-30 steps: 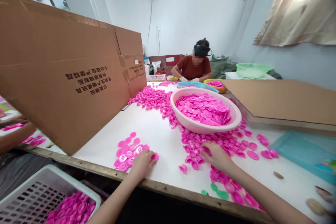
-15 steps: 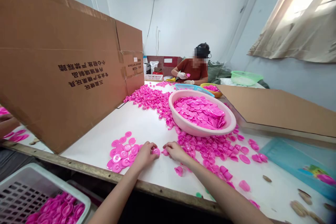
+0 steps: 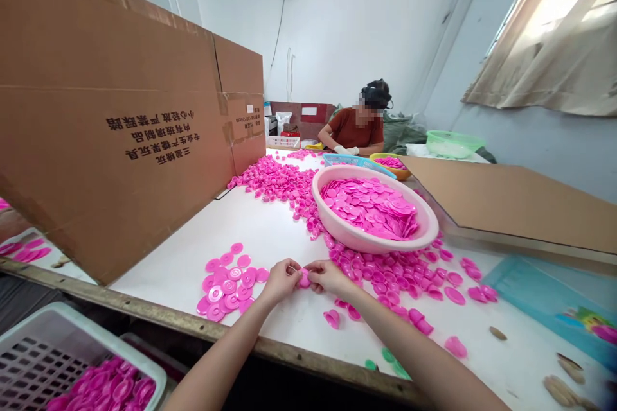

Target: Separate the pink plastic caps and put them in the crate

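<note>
My left hand (image 3: 282, 281) and my right hand (image 3: 328, 276) meet above the white table (image 3: 274, 225), both fingertips pinching one pink plastic cap (image 3: 304, 279). Just left of my left hand lies a loose group of flat pink discs (image 3: 229, 286). A heap of pink cup-shaped caps (image 3: 380, 273) spreads beyond my right hand. Behind it stands a pale pink plastic basin (image 3: 371, 234) full of flat pink discs (image 3: 369, 205).
A tall cardboard sheet (image 3: 110, 122) stands along the table's left side, and another (image 3: 511, 199) lies at the right. A white crate of pink caps (image 3: 72, 359) sits below the near edge. A co-worker (image 3: 359, 131) sits across the table.
My hands have come together, and the pink cap that lay under my left fingers is now held between both hands. The co-worker's gloved hands have lowered.
</note>
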Demonstrator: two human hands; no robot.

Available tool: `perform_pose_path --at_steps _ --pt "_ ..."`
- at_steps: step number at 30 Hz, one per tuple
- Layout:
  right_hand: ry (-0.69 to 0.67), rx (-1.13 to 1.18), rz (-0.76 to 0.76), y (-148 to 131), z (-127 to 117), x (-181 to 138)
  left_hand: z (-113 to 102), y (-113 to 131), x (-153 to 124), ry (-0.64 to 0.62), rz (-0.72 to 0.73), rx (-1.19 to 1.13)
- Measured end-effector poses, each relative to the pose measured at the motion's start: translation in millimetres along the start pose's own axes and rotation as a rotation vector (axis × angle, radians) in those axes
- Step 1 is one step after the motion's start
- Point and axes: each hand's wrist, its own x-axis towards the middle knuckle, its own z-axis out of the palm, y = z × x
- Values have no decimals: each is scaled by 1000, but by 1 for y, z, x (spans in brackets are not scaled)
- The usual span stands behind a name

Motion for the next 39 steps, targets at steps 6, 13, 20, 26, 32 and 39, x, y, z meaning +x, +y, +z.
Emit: perform_pose_path --at_steps 6,13,20,26,32,39 --pt "-113 91 183 -3 -9 0 5 -5 2 -58 -103 29" --pt "-178 95 317 -2 -14 8 0 -1 15 -162 -154 169" --pt "-78 -24 313 -7 -8 14 -10 30 37 -205 -109 388" --pt "-138 -16 322 -3 -8 18 23 37 36 136 -27 601" --pt "-217 45 317 -3 -15 21 34 20 38 250 -3 799" --pt "-143 11 223 4 -10 16 33 19 37 264 -22 757"
